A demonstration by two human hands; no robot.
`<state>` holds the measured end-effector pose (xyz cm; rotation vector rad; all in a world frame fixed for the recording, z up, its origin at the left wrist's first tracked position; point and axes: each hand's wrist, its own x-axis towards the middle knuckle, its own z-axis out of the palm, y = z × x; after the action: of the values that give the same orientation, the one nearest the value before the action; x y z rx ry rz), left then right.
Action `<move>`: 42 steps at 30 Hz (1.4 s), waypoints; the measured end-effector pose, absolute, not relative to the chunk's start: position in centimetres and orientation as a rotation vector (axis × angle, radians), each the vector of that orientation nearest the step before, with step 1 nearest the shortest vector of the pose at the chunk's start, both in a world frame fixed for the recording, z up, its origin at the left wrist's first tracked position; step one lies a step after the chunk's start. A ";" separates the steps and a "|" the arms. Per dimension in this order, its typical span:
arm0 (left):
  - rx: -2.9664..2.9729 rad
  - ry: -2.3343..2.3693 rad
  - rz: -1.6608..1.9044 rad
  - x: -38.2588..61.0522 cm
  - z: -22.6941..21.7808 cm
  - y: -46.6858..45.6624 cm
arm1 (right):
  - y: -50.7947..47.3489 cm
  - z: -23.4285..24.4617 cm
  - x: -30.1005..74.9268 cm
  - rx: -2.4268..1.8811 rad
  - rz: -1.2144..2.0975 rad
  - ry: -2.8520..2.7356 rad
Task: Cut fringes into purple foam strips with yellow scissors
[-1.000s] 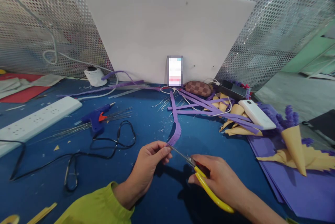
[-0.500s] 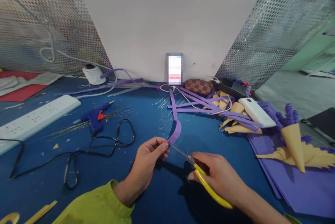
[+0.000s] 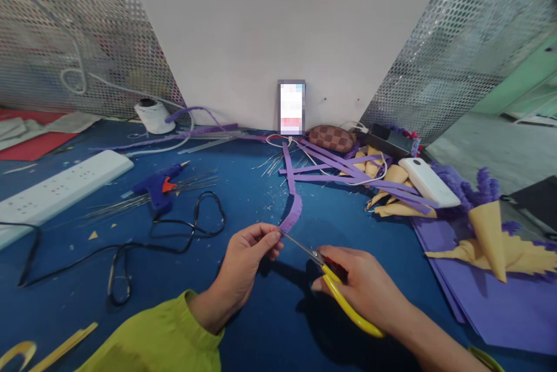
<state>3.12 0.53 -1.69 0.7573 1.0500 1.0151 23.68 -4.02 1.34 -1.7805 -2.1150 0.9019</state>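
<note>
Purple strip (image 3: 296, 208), pinched end hidden

Open tabletop (image 3: 337, 215) beyond scissors (image 3: 354, 315); purple strips (image 3: 322, 178) behind, black cord (image 3: 126, 245) obstructs left.

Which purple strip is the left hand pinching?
The purple strip running from below the phone to the left hand; the other purple strips lie farther back, away from both hands.

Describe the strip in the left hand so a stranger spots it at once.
Find the blue tabletop below the big white board. From near the lit screen at the board's foot, a purple strip runs down into the left hand. Unlike the other purple strips to its right, it alone reaches the hand.
</note>
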 end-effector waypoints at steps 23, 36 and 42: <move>0.812 1.039 0.994 3.2 -2.0 0.6 | -4.4 0.4 24.1 -1.774 0.706 -2.208; 0.818 1.049 1.000 3.3 -1.8 0.5 | -4.3 1.0 24.2 -1.723 0.803 -2.193; 0.814 1.033 0.990 3.2 -1.7 0.6 | -4.2 1.0 24.3 -1.696 0.855 -2.172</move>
<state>3.18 0.60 -1.65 0.8138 1.0326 0.9896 24.28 -4.23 0.97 -1.6964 -2.1724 0.8554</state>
